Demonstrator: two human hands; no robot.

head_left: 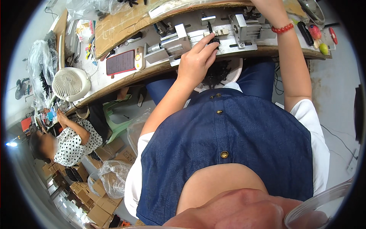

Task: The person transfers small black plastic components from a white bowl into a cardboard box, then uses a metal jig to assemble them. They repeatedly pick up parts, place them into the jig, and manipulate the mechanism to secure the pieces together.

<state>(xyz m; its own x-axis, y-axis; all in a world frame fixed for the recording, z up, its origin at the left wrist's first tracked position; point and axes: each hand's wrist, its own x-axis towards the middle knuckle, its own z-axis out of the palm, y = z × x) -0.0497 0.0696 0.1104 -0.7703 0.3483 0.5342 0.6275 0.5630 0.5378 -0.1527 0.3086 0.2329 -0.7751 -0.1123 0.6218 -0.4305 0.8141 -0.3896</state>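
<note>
My left hand (pixel 196 63) is at the middle of a metal bench fixture, thumb and fingers closed round a small black part (pixel 216 39). The part rests against a small light metal block (pixel 221 33); its exact shape is mostly covered by my fingertips. To either side of it stand a left metal clamp unit (pixel 179 40) and a right metal clamp unit (pixel 241 32), both with guide rods. My right hand (pixel 270 9), with a red bead bracelet (pixel 283 28) at the wrist, reaches past the right unit to the upper edge. Its fingers are cut off there.
Left along the bench lie a red-edged phone (pixel 120 62) and a white fan (pixel 71 84). Cardboard (pixel 122 28) covers the back. At right are a black cylindrical tool (pixel 305 33) and small colourful items. A basket of black parts (pixel 215 76) sits below. Another person (pixel 76 141) works further left.
</note>
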